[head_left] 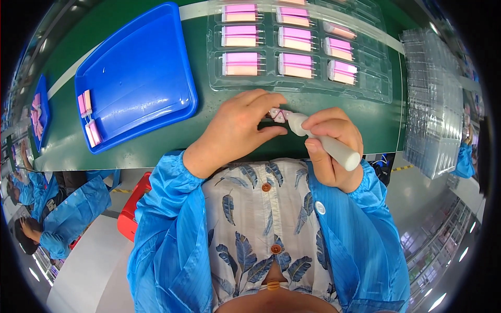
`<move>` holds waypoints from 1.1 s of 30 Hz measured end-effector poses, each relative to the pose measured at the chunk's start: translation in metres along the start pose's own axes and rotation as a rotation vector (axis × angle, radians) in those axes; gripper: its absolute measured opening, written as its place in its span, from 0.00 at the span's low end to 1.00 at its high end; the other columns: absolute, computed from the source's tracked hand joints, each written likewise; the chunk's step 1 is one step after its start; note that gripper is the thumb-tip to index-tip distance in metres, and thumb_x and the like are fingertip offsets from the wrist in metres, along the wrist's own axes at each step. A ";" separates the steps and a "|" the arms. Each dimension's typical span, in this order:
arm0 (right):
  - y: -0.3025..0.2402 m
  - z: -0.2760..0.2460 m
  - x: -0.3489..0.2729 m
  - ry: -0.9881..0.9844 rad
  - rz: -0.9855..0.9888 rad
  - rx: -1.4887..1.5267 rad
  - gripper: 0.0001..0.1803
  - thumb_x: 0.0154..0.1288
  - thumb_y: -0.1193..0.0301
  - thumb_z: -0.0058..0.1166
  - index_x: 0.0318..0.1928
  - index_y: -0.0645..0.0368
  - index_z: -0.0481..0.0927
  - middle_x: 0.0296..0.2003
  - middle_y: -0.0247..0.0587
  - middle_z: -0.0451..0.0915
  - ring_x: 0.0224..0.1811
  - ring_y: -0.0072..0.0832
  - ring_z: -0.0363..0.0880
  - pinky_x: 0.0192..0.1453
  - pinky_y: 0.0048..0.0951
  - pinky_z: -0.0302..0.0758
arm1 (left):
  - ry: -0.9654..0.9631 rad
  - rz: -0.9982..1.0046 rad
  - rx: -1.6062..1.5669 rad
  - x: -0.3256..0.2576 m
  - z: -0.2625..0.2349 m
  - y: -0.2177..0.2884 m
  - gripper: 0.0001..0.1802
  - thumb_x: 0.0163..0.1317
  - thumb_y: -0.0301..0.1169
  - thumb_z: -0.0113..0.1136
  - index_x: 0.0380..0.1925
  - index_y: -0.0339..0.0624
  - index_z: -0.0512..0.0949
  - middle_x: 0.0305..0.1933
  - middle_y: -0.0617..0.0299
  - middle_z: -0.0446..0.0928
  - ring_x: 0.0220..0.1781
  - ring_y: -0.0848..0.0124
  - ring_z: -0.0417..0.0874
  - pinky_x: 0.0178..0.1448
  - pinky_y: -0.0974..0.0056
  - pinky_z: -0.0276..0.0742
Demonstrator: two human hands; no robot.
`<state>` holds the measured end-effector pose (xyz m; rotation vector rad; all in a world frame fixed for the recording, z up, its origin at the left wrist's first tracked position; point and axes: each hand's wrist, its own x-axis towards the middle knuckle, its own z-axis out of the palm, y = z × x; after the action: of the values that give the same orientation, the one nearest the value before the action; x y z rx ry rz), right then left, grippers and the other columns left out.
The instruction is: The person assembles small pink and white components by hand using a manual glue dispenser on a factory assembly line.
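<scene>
At the near edge of the green table, my left hand (235, 125) is closed, thumb and fingertips pinching a small pink-and-white part (278, 115). My right hand (336, 136) wraps round a white bottle-shaped applicator (342, 152). Its narrower end points left and meets the small part or lies right beside it; I cannot tell which. Beyond my hands lies a clear plastic tray (383, 86) with compartments. Several pink-and-cream blocks (296, 63) with thin wire-like leads sit in them, while some compartments on the right hold none.
A blue tray (141, 68) on the left holds a few pink-and-cream blocks (93, 133) along its left side. Farther left is another blue tray (44, 128). Clear plastic trays (430, 104) are stacked at the right. People in blue (78, 208) sit at left; a red seat (130, 211) stands nearby.
</scene>
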<state>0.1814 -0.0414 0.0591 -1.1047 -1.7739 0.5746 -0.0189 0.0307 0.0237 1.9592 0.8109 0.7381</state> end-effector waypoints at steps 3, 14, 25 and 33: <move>-0.004 -0.002 -0.006 0.002 -0.013 -0.055 0.15 0.56 0.76 0.68 0.42 0.63 0.77 0.36 0.51 0.82 0.29 0.38 0.82 0.29 0.31 0.76 | 0.052 0.141 0.058 -0.009 0.003 -0.017 0.21 0.46 0.24 0.77 0.43 0.41 0.82 0.37 0.58 0.81 0.33 0.65 0.81 0.33 0.63 0.78; -0.015 0.006 -0.012 0.040 -0.034 -0.091 0.17 0.56 0.74 0.71 0.42 0.62 0.77 0.36 0.47 0.83 0.28 0.35 0.82 0.27 0.29 0.75 | 0.191 0.195 0.177 -0.020 0.019 -0.012 0.22 0.45 0.21 0.75 0.43 0.42 0.82 0.37 0.57 0.80 0.35 0.58 0.82 0.37 0.58 0.80; -0.018 0.016 -0.007 0.038 0.009 -0.107 0.18 0.53 0.74 0.74 0.41 0.62 0.77 0.35 0.47 0.83 0.30 0.36 0.83 0.29 0.30 0.76 | 0.222 0.209 0.158 -0.026 0.019 -0.010 0.21 0.47 0.22 0.75 0.44 0.41 0.81 0.37 0.57 0.80 0.34 0.59 0.83 0.34 0.60 0.79; -0.030 0.009 -0.019 0.026 -0.113 -0.186 0.21 0.51 0.69 0.77 0.41 0.60 0.78 0.36 0.44 0.84 0.27 0.33 0.83 0.24 0.26 0.75 | 0.173 0.144 0.151 -0.035 0.022 -0.009 0.18 0.51 0.28 0.74 0.41 0.40 0.78 0.37 0.56 0.79 0.36 0.56 0.82 0.39 0.56 0.81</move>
<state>0.1638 -0.0712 0.0690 -1.1234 -1.8824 0.3304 -0.0267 -0.0032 -0.0008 2.1275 0.8561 0.9673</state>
